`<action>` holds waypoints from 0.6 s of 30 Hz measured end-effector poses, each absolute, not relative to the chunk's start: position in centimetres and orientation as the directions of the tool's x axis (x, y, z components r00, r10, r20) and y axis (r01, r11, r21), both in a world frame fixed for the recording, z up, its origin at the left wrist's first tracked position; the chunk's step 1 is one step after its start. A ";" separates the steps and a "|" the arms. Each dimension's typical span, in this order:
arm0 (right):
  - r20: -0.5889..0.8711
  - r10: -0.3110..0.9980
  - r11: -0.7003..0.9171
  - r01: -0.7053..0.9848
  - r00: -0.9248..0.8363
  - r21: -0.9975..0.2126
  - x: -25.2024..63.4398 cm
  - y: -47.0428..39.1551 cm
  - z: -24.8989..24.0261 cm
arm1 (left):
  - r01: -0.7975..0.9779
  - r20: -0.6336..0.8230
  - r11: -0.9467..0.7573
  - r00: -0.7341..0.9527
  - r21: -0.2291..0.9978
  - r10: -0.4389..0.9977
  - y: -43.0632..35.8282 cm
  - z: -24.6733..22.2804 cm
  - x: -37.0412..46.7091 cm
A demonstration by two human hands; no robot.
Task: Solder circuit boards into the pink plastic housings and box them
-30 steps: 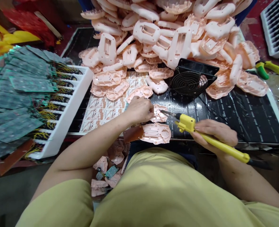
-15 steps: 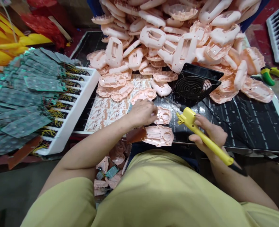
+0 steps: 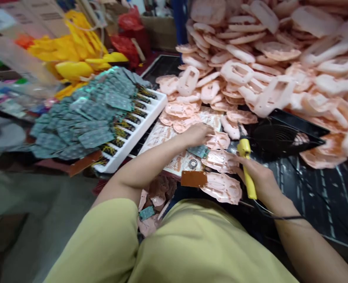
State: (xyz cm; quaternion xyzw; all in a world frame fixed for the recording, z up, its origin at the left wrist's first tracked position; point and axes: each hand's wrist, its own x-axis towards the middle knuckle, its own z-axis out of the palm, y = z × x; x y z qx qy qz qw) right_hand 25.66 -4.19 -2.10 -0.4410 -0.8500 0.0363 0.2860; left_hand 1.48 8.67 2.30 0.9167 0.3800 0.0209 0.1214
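Well, the right hand [image 3: 258, 177] is wrapped round a yellow soldering gun [image 3: 249, 184], beside the middle pink shell [image 3: 220, 160]; the left hand [image 3: 199, 135] is at the far pink shell [image 3: 220, 140], its grip unclear to me.

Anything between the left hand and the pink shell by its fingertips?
Nothing visible: the left hand meets or nearly meets the pink shell. The green board lies to the hand's near side; the yellow tool in the right hand is right of the shell.

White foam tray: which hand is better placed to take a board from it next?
Probably the left hand: it is nearer the tray, while the right hand grips the yellow tool.
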 end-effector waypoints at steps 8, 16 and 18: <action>0.649 0.655 0.609 0.778 -0.386 -0.153 26.1 -4.1 -2.7 | 0.960 -0.017 -0.184 0.185 -0.212 0.983 12.5 9.9 -7.2; 0.614 0.676 0.633 0.748 -0.408 -0.200 26.4 -3.9 -4.1 | 0.937 0.026 0.104 -0.101 -0.333 0.995 15.9 11.7 -17.5; 0.610 0.677 0.641 0.737 -0.412 -0.213 26.4 -3.9 -4.1 | 0.961 0.057 0.116 -0.105 -0.252 0.993 15.5 11.7 -17.9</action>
